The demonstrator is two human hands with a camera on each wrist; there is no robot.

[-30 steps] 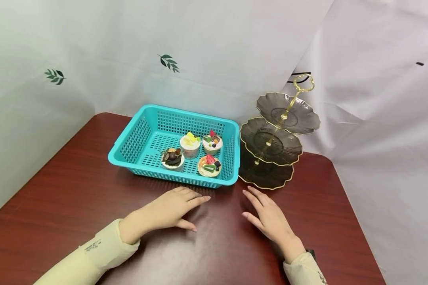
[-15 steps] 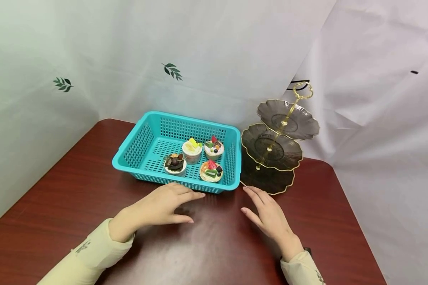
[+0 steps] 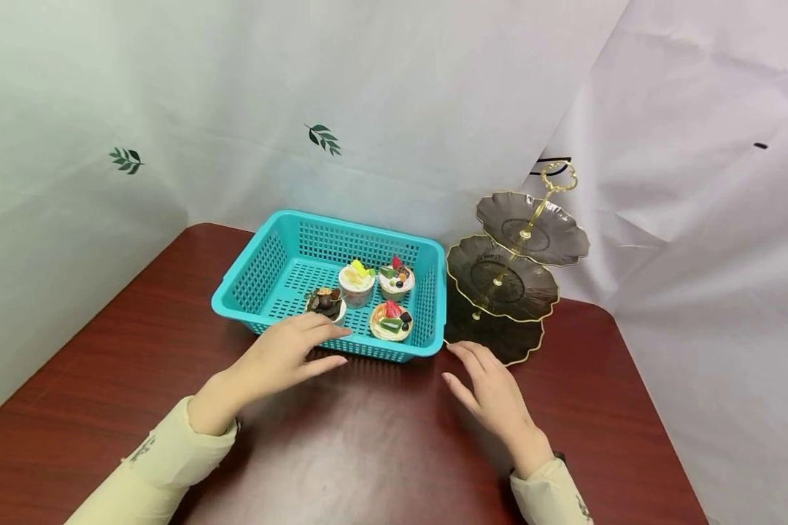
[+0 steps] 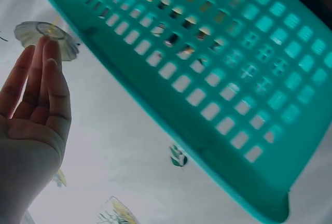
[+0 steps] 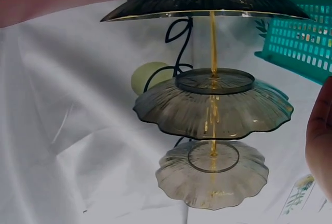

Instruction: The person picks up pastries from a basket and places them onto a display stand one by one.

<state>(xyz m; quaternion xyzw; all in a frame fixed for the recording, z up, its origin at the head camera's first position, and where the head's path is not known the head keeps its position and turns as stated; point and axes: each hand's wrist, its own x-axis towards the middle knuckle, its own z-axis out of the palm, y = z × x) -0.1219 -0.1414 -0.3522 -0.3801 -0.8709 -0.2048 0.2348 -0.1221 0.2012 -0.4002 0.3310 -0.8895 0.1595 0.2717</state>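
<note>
A turquoise plastic basket (image 3: pixel 243 315) holds several small dessert cups. One has a dark chocolate topping (image 3: pixel 325 300), one yellow fruit (image 3: pixel 357 281), one mixed fruit (image 3: pixel 396 278); a tart (image 3: pixel 391 324) carries strawberry and kiwi. My left hand (image 3: pixel 279 359) reaches over the basket's front rim beside the chocolate cup, fingers extended and thumb apart, holding nothing. In the left wrist view that hand (image 4: pixel 39 110) appears beside the basket wall. My right hand (image 3: pixel 495 397), fingers relaxed, lies near the bottom plate of a three-tier cake stand (image 3: pixel 502 281) and holds nothing.
Everything stands on a dark red wooden table (image 3: pixel 368 467). A pale curtain (image 3: pixel 236 109) with leaf prints hangs behind and around it. The cake stand is right beside the basket's right end, its gold handle (image 3: pixel 558 176) on top.
My left hand has moved forward and left, from the table in front of the basket to over its front rim. The right hand has stayed nearly still. The head view has tilted slightly up.
</note>
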